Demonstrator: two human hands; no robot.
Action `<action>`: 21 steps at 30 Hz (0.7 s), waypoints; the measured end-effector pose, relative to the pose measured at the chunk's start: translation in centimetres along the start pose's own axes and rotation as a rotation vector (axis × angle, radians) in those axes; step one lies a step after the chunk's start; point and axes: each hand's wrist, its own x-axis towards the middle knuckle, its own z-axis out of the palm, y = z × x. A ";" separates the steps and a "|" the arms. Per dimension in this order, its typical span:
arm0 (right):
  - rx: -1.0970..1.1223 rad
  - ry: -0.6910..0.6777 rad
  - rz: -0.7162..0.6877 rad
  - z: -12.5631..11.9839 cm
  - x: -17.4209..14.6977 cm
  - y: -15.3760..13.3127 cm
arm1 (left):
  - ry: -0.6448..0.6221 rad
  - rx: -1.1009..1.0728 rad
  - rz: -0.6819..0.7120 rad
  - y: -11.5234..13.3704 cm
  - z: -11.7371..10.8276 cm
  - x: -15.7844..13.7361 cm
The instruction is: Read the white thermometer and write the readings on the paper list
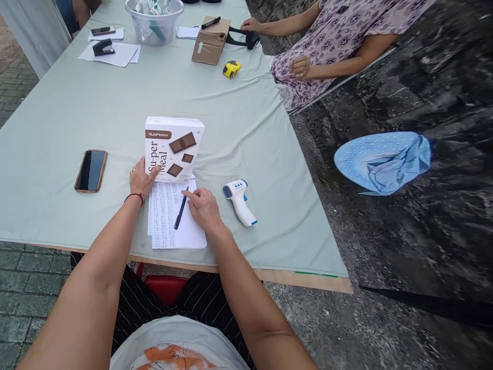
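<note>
A white box printed "Super Meal" [175, 149] stands upright, slightly tilted, at the top of the written sheets. My left hand [141, 180] grips its lower left corner, with the thumb across the front. Under the box lie sheets of paper [164, 221] covered with handwritten lines. A black pen [180, 213] rests slantwise on the top sheet. My right hand [205, 208] lies on the paper's right side, its fingers loosely bent and holding nothing I can see; the index fingertip crosses the pen's upper end. To its right lies a white infrared thermometer [239, 203].
A phone [91, 171] lies on the left of the cloth-covered table [115, 103]. Farther off are a stapler [103, 48], a plastic tub [154, 25], a brown box [210, 43] and a yellow tape measure [231, 69]. Another person [327, 46] sits at the right edge. A blue hat [381, 162] lies beyond.
</note>
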 end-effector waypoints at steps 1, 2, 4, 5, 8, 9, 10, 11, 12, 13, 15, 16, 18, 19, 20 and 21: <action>-0.022 -0.015 -0.022 0.2 0.3 0.1 | -0.001 -0.005 0.001 0.0 0.0 0.0; -0.036 -0.030 -0.048 0.3 0.4 0.3 | -0.001 -0.008 -0.001 0.0 0.0 0.0; -0.029 -0.059 -0.109 -0.2 0.4 1.0 | 0.000 -0.013 -0.006 0.0 0.1 -0.1; -0.008 -0.071 -0.144 -0.6 0.3 1.4 | 0.000 -0.014 -0.009 0.1 0.1 -0.1; 0.148 -0.054 -0.207 -2.1 -0.5 2.0 | -0.008 -0.028 -0.012 0.2 0.1 -0.2; 0.234 -0.017 -0.190 -2.5 -0.7 2.0 | -0.010 -0.034 -0.011 0.2 0.1 -0.3; 0.334 0.036 -0.144 -2.7 -1.0 1.7 | -0.011 -0.039 -0.010 0.3 0.1 -0.3; 0.443 0.098 -0.073 -2.8 -1.2 1.3 | -0.012 -0.043 -0.010 0.3 0.1 -0.4; 0.555 0.156 0.010 -2.7 -1.4 0.8 | -0.013 -0.046 -0.012 0.3 0.1 -0.4; 0.661 0.194 0.090 -2.4 -1.5 0.3 | -0.014 -0.047 -0.014 0.4 0.1 -0.4; 0.830 0.183 0.204 -1.7 -1.5 -1.0 | -0.017 -0.047 -0.019 0.4 0.0 -0.4; 0.877 0.148 0.234 -1.2 -1.5 -1.6 | -0.018 -0.044 -0.022 0.5 0.0 -0.4; 0.877 0.095 0.263 -0.4 -1.4 -2.5 | -0.020 -0.032 -0.027 0.5 0.0 -0.4; 0.846 0.096 0.278 -0.1 -1.3 -2.8 | -0.021 -0.024 -0.029 0.6 0.0 -0.4; 0.807 0.115 0.294 0.1 -1.3 -3.0 | -0.022 -0.018 -0.030 0.6 0.0 -0.4; 0.770 0.139 0.310 0.4 -1.3 -3.1 | -0.021 -0.015 -0.029 0.6 0.0 -0.4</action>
